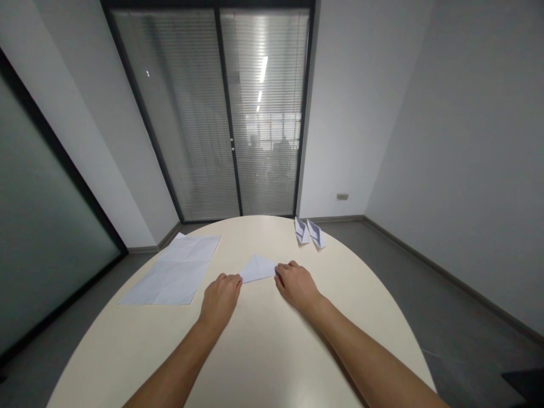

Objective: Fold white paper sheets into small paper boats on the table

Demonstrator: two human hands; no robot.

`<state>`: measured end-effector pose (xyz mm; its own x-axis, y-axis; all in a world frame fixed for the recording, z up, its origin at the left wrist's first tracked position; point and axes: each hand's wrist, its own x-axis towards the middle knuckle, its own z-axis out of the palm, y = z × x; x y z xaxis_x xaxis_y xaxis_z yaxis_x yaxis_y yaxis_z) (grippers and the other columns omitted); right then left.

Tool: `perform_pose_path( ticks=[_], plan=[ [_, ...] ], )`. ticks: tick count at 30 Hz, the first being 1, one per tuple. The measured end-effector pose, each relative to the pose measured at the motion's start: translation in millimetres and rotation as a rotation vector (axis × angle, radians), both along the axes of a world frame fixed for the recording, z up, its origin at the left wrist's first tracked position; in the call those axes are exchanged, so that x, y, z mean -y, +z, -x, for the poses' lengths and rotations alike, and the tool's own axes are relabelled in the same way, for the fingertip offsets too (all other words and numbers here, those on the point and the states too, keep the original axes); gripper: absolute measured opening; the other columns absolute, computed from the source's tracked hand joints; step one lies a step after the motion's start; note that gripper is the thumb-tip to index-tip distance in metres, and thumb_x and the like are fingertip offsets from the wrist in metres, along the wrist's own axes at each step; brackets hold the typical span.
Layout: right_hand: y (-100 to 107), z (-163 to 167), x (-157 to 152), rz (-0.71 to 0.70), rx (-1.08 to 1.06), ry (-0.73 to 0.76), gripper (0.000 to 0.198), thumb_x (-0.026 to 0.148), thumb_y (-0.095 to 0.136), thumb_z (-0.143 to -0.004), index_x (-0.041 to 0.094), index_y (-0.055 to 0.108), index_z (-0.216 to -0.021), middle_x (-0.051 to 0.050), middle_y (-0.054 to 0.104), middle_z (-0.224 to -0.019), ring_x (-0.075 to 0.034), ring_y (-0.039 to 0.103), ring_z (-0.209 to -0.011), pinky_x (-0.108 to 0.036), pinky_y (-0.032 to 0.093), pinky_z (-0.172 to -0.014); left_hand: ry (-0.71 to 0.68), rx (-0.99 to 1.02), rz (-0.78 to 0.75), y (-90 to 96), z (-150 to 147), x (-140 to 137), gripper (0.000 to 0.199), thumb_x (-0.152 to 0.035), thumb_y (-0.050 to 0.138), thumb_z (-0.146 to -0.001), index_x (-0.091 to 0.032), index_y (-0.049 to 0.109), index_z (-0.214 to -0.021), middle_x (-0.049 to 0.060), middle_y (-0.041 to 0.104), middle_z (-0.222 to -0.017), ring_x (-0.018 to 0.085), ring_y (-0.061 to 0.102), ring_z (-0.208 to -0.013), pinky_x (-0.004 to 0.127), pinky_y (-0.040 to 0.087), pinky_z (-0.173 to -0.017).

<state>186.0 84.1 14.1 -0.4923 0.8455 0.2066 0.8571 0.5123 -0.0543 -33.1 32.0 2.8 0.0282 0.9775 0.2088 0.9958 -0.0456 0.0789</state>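
Observation:
A folded sheet of white paper (257,268), roughly triangular with its peak pointing away from me, lies on the pale round table (263,351). My left hand (221,297) grips its left corner, fingers curled and closed. At the opposite corner my right hand (296,283) has its fingers bent and pressed together on the paper. Both corners are hidden under my fingers. Two folded paper boats (301,231) stand side by side near the far edge of the table, beyond my right hand.
Flat sheets of white paper (174,272) with faint creases lie left of my left hand, reaching toward the table's edge. Behind the table is a glass partition with blinds (263,170). A grey wall (467,141) rises on the right.

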Motion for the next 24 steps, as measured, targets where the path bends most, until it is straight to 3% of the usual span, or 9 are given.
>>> perform_pose_path(
  ticks=[15,20,24],
  plan=[
    [1.4,-3.5,-5.1,0.025,-0.06,-0.003,0.032,0.036,0.04,-0.103,0.022,0.068,-0.096,-0.006,0.074,-0.1,-0.021,0.06,-0.096,-0.028,0.041,-0.084,0.01,-0.008,-0.022,0.4,2.7,3.1,0.028,-0.027,0.042,-0.102,-0.022,0.07,-0.102,0.007,0.072,-0.096,0.022,0.065,-0.094,0.03,0.047,-0.078],
    [0.9,-2.1,-5.2,0.004,-0.041,-0.011,0.03,0.034,0.038,-0.104,0.022,0.066,-0.104,-0.008,0.074,-0.098,-0.022,0.062,-0.096,-0.029,0.041,-0.081,0.03,-0.01,-0.004,1.8,1.3,2.6,0.029,-0.029,0.04,-0.103,-0.023,0.069,-0.105,0.006,0.072,-0.095,0.02,0.065,-0.093,0.029,0.046,-0.077],
    [-1.9,-2.9,-6.6,-0.02,-0.012,0.012,0.028,0.024,0.045,-0.099,0.021,0.061,-0.122,-0.009,0.073,-0.104,-0.024,0.061,-0.099,-0.03,0.042,-0.081,0.028,-0.026,-0.015,2.2,1.1,3.1,0.029,-0.029,0.04,-0.103,-0.023,0.068,-0.102,0.005,0.071,-0.092,0.02,0.066,-0.091,0.029,0.046,-0.075]
  ],
)
